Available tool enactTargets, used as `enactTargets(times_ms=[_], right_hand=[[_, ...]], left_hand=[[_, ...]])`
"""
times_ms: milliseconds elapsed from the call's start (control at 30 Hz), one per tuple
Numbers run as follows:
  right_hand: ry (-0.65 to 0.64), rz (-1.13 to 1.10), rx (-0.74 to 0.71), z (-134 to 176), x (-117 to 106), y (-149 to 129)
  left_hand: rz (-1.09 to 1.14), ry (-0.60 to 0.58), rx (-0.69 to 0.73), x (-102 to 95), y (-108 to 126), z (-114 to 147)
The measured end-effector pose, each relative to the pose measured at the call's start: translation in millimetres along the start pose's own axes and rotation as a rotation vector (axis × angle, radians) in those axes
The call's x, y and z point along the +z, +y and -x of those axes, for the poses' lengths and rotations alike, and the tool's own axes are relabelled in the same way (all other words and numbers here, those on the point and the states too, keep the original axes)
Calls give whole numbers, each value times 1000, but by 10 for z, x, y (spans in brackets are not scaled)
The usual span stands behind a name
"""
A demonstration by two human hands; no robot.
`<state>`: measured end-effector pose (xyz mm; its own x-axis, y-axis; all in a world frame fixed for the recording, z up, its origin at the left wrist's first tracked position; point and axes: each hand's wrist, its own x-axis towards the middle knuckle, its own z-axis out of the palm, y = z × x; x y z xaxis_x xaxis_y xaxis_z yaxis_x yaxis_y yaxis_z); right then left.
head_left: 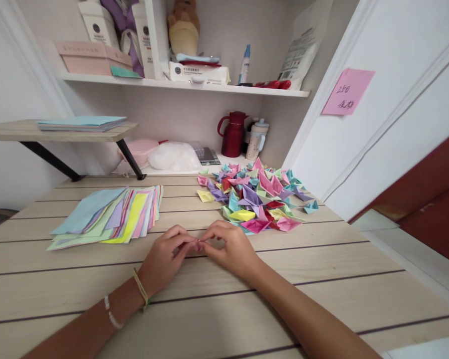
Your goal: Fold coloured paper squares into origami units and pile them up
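My left hand point(165, 259) and my right hand point(230, 248) meet fingertip to fingertip low over the table, thumbs and index fingers pinched. Something small and pinkish shows between the fingertips, too small to make out, and the fingers partly hide it. Just beyond my right hand lies a heap of folded paper boats point(250, 197) in pink, purple, blue, yellow, green and red. Left of my hands is a fanned stack of coloured paper sheets point(108, 214), light blue on top, with green, yellow and pink edges below.
The slatted wooden table point(307, 299) carries a small raised shelf point(7, 130) at the left, with more paper point(82, 122) on it. Behind stand a red jug point(234, 137), a cup point(257, 139) and a white plastic bag point(174, 157). A pink note point(347, 92) hangs on the right.
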<state>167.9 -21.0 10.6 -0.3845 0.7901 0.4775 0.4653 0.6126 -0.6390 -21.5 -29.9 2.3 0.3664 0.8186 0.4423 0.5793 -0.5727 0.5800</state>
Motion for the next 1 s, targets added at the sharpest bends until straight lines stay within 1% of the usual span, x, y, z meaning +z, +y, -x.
enactTargets(times_ms=[167,267,367,433,500,600,633,700,767,833,933,1000], right_hand=[[-60,-55,66,-15,-50,-11],[-95,-38,76,-14,-34,18],[-158,-62,67,-14,8,30],[-185,-130,88,-19,26,25],[-169,-215,142,-27,27,24],[-94,-327,228,-37,7,56],[-75,-358,250,-39,-1,74],[-54,-397,273,-42,-13,108],[-51,-383,258,-43,-21,121],[-61,-327,212,-43,-24,105],[-91,-269,149,-40,-15,53],[-84,-281,147,-35,4,26]], left_hand=[[-6,-5,17,0,16,8],[25,13,-10,11,42,14],[127,67,-93,31,56,15],[267,78,-162,39,50,3],[413,86,-238,34,37,-19],[550,118,-366,11,20,-56],[593,112,-400,5,15,-66],[701,48,-447,0,5,-75],[796,-35,-476,8,-9,-74],[843,-93,-499,20,-21,-68],[849,-130,-518,27,-19,-60],[844,-115,-532,20,-4,-58]])
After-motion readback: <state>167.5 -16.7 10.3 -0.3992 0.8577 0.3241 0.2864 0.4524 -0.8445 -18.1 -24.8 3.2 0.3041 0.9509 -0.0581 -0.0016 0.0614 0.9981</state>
